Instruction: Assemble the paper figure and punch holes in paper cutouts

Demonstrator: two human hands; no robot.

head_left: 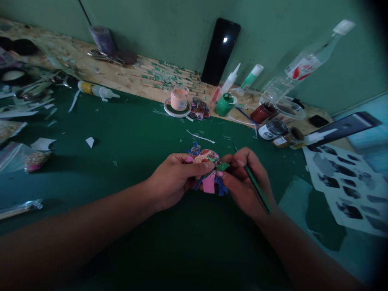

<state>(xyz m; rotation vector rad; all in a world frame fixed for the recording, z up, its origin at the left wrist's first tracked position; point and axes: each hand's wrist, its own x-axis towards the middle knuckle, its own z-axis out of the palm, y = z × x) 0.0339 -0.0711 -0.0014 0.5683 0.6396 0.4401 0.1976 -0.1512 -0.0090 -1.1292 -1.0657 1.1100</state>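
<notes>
Between my hands, above the green table (127,238), is a small painted cut-out (209,182) in pink, blue, peach and green. My left hand (169,176) pinches it from the left, thumb lying across its front. A slim green paintbrush (256,186) rests in my right hand (250,182), slanting down toward the wrist; its upper end is hard to make out. Fingertips of my right hand also touch the cut-out's right side, near a green leaf-shaped part (223,166). The fingers behind the cut-out are hidden.
Beyond my hands stand an open peach paint jar (179,100), a green paint jar (226,105) and several darker jars (273,129). A phone (220,50) and clear bottle (306,66) lean at the wall. Printed sheets (342,182) lie right; a glue bottle (95,89) and scraps lie left.
</notes>
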